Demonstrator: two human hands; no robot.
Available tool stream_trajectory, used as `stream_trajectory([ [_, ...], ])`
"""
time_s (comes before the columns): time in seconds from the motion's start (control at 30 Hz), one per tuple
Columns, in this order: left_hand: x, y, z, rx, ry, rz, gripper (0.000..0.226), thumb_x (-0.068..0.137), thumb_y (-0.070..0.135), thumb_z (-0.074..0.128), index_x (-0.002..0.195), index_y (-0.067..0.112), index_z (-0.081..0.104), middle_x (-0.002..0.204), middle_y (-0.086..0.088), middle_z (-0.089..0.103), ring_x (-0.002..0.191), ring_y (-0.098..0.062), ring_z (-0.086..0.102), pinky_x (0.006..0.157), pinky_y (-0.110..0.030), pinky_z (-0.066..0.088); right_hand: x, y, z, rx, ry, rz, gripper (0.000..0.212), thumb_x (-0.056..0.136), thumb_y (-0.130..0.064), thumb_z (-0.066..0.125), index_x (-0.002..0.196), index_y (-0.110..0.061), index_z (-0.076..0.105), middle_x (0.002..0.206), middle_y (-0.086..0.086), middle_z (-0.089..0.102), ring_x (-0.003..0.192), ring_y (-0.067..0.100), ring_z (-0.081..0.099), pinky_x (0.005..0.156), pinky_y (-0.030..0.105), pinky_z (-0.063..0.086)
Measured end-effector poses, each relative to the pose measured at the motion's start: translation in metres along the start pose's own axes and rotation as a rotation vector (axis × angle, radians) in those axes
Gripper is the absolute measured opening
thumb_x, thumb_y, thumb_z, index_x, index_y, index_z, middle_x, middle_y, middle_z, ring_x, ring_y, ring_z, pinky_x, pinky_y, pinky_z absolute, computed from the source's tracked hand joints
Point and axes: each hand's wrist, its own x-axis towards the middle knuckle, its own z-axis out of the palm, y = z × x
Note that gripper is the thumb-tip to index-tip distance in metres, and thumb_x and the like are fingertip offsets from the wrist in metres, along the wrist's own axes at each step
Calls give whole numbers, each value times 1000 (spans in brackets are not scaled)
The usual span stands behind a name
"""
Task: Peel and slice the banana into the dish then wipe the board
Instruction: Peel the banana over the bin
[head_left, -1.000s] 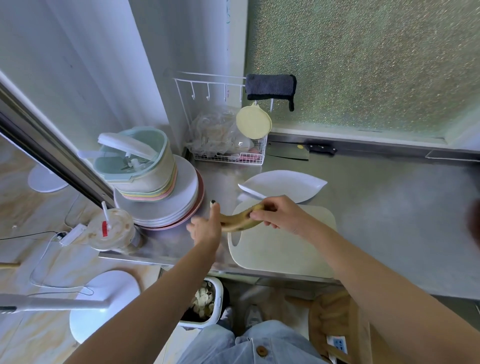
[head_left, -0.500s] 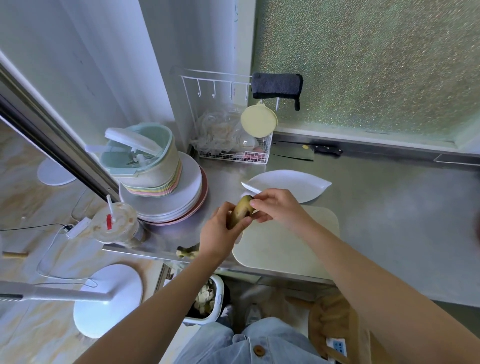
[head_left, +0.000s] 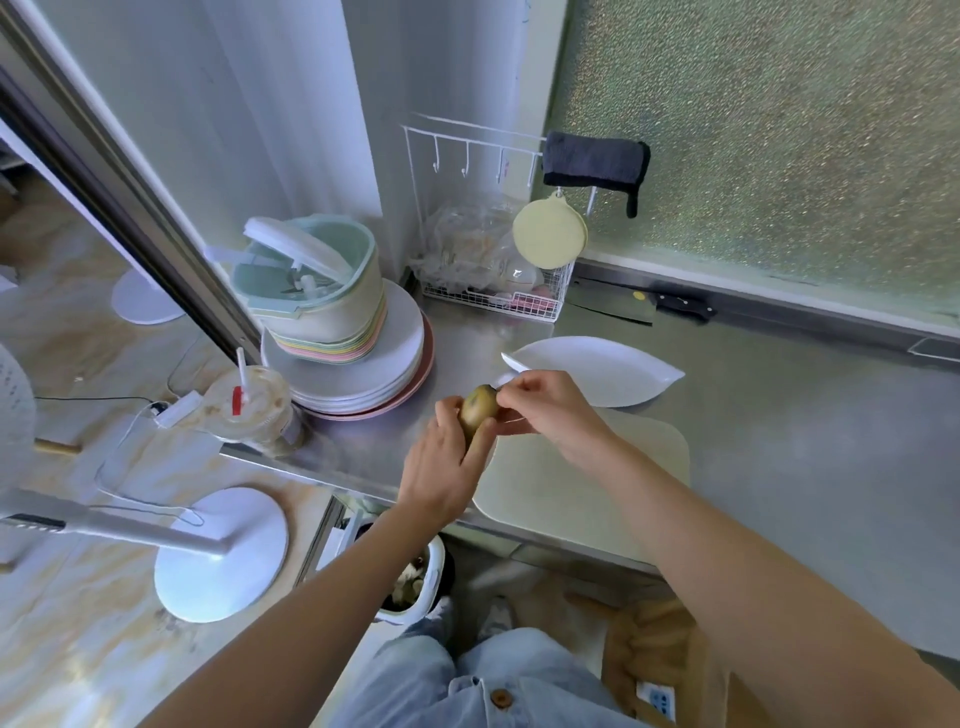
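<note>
Now 1 banana (head_left: 478, 408), L fingers (head_left: 448, 411) gripping it, R fingers (head_left: 511, 393) pinching its tip, 1 dish (head_left: 597, 374), 1 board (head_left: 571, 486)

Your left hand (head_left: 441, 470) covers the banana (head_left: 478, 407) below its top end. Your right hand (head_left: 548, 410) has fingertips at that end; pinching or only touching, can't tell. Right wrist hides the board (head_left: 571, 499) at its far-left corner. Contents of the bin (head_left: 435, 564): too small to tell.

Stacked plates (head_left: 387, 358) beside a lidded drink cup (head_left: 249, 410), wire rack (head_left: 498, 303) behind.
</note>
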Motion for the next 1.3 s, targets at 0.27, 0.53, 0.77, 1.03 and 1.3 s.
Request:
stream_trajectory([
  [0.27,-7,-25,-14,-23,24,39,36,97,43,45,116,12,46,108,-6,53,102,-25,50,79,-36,40,-1,-2,21,-1,-63,-8,10,85,-5,62,84,0,70,79,15,71,74,23,72,74,31,59],
  [0.53,-22,-47,-33,78,76,-16,40,95,49,46,113,13,46,106,-4,52,99,-25,52,71,-34,40,6,3,62,-217,-9,-51,14,77,-7,63,81,-3,75,80,19,73,73,26,73,82,41,58],
  [0.77,-29,-55,-42,134,127,-28,41,93,52,47,111,14,45,103,-2,53,91,-24,54,65,-33,37,-1,9,85,-279,109,-187,11,71,-10,64,70,-6,74,66,19,70,64,31,70,68,42,61],
  [1.03,-34,-65,-49,-25,165,-93,39,86,49,62,107,19,49,108,3,57,92,-23,57,68,-36,46,-7,14,95,-118,42,-177,15,82,-6,62,88,-7,76,79,14,73,73,25,72,66,23,57],
  [1.3,-36,-69,-53,-185,149,-95,35,81,45,70,103,22,54,103,8,62,89,-13,56,70,-28,43,-8,16,93,-187,20,-256,10,85,-7,65,90,-5,74,78,14,73,66,22,72,68,28,59],
])
